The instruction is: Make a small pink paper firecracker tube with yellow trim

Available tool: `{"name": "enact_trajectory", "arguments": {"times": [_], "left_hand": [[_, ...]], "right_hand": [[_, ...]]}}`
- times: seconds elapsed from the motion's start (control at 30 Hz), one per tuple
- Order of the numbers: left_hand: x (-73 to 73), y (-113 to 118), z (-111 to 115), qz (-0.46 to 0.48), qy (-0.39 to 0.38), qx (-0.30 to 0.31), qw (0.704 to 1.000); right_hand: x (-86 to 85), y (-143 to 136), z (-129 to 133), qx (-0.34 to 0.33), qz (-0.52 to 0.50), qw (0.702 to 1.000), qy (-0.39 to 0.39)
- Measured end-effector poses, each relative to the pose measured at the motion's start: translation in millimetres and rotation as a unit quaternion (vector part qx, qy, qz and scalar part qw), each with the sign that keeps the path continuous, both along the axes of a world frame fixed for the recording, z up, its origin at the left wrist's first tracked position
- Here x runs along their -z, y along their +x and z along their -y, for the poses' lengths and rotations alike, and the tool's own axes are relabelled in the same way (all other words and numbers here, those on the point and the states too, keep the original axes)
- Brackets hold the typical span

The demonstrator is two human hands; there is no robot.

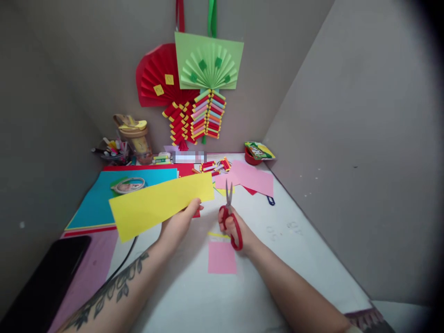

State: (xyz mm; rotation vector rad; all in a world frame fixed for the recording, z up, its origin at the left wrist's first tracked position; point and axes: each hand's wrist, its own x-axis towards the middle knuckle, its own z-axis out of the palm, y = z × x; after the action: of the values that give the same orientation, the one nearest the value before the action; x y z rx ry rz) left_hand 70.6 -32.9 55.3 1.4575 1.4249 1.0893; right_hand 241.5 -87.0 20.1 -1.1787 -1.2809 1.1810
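the person's left hand (178,222) pinches a long yellow paper strip (161,202) by its lower edge near the right end, thumb on top and fingers closed underneath, so the strip hangs tilted above the white table (298,259) with its left end lower and over the blue paper sheet (93,203). the right hand (236,229) is closed through the loops of the red-handled scissors (231,217), fingers wrapped in the handles, and the blades point up and away, just beside the strip's right end but apart from it; whether the blades are parted cannot be told, they look nearly together. judging from this, the step in hand is lining up paper and scissors ahead of a cut, and no cut into the strip shows yet. the next move calls for opening the blades, bringing the strip's edge between them and keeping the paper taut and level, since it sags toward the left. on the table below the hands lies a small pink paper square (222,257) with a thin yellow sliver (218,235) just above it. farther back lie pink paper sheets (255,178), a tape roll (129,185) on the blue sheet, small paper firecracker rolls (217,165), and a cup of markers (113,150). on the wall hang a red paper fan (156,76) and a green paper fan (208,62) with firecracker strings below. a black phone (45,277) lies at the left.
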Motion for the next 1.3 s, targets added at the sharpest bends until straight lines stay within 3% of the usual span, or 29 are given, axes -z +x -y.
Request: {"name": "enact_trajectory", "arguments": {"times": [0.17,0.4,0.53,0.83,1.3], "left_hand": [[-14.8,-2.7,2.0,0.013,-0.011,-0.041,0.999],[-10.7,1.6,8.4,0.062,-0.003,-0.032,0.998],[-9.3,0.8,8.1,0.062,0.003,-0.044,0.997],[-2.4,5.4,12.6,0.065,-0.05,0.009,0.997],[-10.9,5.3,17.1,0.013,-0.054,0.027,0.998]], "right_hand": [[1.6,-10.9,8.0,-0.036,0.074,0.996,-0.014],[3.9,-10.9,10.3,-0.038,0.149,0.988,0.0],[4.5,-11.2,9.9,-0.038,0.161,0.986,-0.004],[2.3,-10.2,10.3,-0.03,0.179,0.983,0.008],[5.0,-8.7,8.8,-0.024,0.163,0.986,-0.001]]}}
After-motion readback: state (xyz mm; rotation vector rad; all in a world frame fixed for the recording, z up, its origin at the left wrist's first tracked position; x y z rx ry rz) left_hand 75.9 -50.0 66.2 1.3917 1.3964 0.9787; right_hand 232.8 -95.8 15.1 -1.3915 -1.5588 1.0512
